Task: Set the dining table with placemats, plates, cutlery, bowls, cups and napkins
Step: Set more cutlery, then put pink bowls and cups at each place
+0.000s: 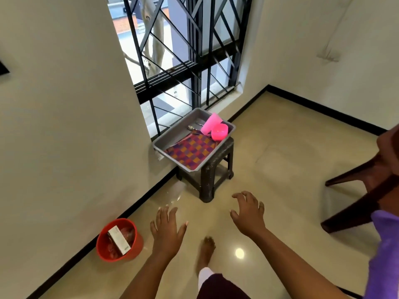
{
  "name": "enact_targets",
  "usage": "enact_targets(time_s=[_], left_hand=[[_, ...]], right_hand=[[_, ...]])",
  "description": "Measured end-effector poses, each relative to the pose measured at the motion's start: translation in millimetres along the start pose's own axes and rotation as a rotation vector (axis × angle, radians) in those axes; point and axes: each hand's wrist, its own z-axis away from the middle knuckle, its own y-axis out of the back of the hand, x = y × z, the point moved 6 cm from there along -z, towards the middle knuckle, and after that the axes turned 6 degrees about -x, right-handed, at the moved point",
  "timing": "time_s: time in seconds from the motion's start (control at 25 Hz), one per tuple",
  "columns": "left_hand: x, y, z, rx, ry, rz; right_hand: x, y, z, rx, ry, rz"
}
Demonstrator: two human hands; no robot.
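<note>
Placemat (192, 152), checkered, lies in the grey tray (170, 137) on a dark stool (216, 175), well beyond both sets of fingertips. Left hand (167, 230) reaches forward palm-down, fingers straight and spread; right hand (248, 212) hovers empty, fingers loosely curled. Past the placemat sit a pink cup (210, 124) and a pink bowl (219, 131).

The one camera sits on my head and looks forward and steeply down across the floor (269, 147) toward the room's corner under the barred window (183, 50). My left hand (167, 229) and right hand (248, 214) reach out low and near the lens, while the grey tray (164, 141) on its dark stool (216, 175) stands farther off, mid-frame by the wall.
</note>
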Motion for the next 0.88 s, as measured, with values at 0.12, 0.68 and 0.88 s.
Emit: enact_targets(time_s=[0.12, 0.68, 0.88], left_hand=[[0, 9, -73, -0.038, 0.01, -0.02], [29, 43, -357, -0.149, 0.055, 0.041], [37, 38, -453, -0.264, 0.049, -0.061]], right_hand=[[-16, 3, -61, -0.049, 0.014, -0.007], [-58, 73, -350, -0.153, 0.087, -0.08], [-68, 71, -423, -0.248, 0.091, -0.118]])
